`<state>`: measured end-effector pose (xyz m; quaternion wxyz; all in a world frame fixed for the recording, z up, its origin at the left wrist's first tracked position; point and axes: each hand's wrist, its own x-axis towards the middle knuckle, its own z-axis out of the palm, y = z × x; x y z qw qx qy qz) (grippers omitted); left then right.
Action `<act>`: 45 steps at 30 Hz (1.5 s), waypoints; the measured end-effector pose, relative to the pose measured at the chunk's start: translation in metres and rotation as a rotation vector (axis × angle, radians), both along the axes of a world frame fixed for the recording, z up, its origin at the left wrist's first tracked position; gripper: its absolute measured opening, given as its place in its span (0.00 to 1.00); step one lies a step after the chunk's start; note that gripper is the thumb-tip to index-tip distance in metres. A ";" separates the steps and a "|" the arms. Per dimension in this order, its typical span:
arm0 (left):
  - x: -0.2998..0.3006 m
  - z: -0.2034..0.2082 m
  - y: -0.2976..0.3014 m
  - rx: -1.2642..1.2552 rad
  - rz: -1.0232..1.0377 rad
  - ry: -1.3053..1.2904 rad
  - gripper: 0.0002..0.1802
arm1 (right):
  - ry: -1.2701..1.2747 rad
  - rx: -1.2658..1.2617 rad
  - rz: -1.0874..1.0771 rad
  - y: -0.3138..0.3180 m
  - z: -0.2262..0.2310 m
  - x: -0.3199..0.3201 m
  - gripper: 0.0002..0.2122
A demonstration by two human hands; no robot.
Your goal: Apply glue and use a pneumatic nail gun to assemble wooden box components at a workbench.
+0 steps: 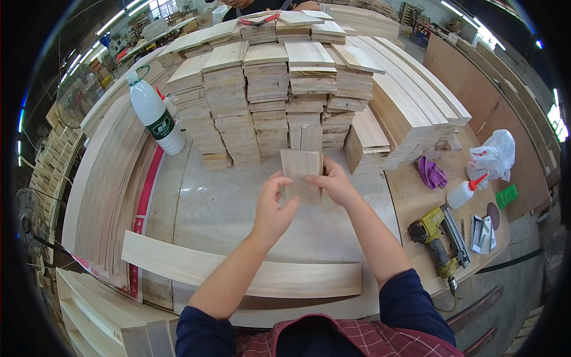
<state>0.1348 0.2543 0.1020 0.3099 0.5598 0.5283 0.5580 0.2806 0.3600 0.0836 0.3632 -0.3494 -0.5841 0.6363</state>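
A short, pale wooden board (302, 162) is held upright in front of the stacked boards, smeared a little toward its lower end. My right hand (338, 183) grips its right edge, thumb lying across the face and the fingers behind. At the left edge, my left hand (275, 208) is curled with a fingertip on the board; its thumb is bent near the lower part. Whether more than one board is in my grip I cannot tell. Just beyond stand tall stacks of similar short boards (266, 83). Nearer me, a long thin plank (309, 278) lies crosswise under my forearms.
Left stand a large plastic bottle (156, 116) and long planks (98, 196). On the right are more long boards (410, 89), a purple cloth (432, 172), a white glue bottle (464, 191), a plastic bag (492, 156) and a yellow nail gun (443, 229). Red-handled pliers (259, 21) top the stacks; a person is behind.
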 end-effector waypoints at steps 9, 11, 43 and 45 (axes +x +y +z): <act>0.004 0.019 -0.087 0.031 -0.087 0.029 0.15 | -0.041 0.302 -0.358 0.050 -0.036 -0.013 0.27; 0.009 0.020 -0.101 0.149 -0.098 0.223 0.13 | -0.246 0.374 -0.506 0.043 -0.036 -0.016 0.28; 0.079 -0.005 -0.133 0.110 -0.378 0.770 0.26 | 0.911 -0.275 0.291 -0.112 0.045 0.098 0.36; 0.098 -0.017 -0.123 0.092 -0.383 0.912 0.30 | 0.947 -0.250 0.314 -0.131 0.042 0.119 0.39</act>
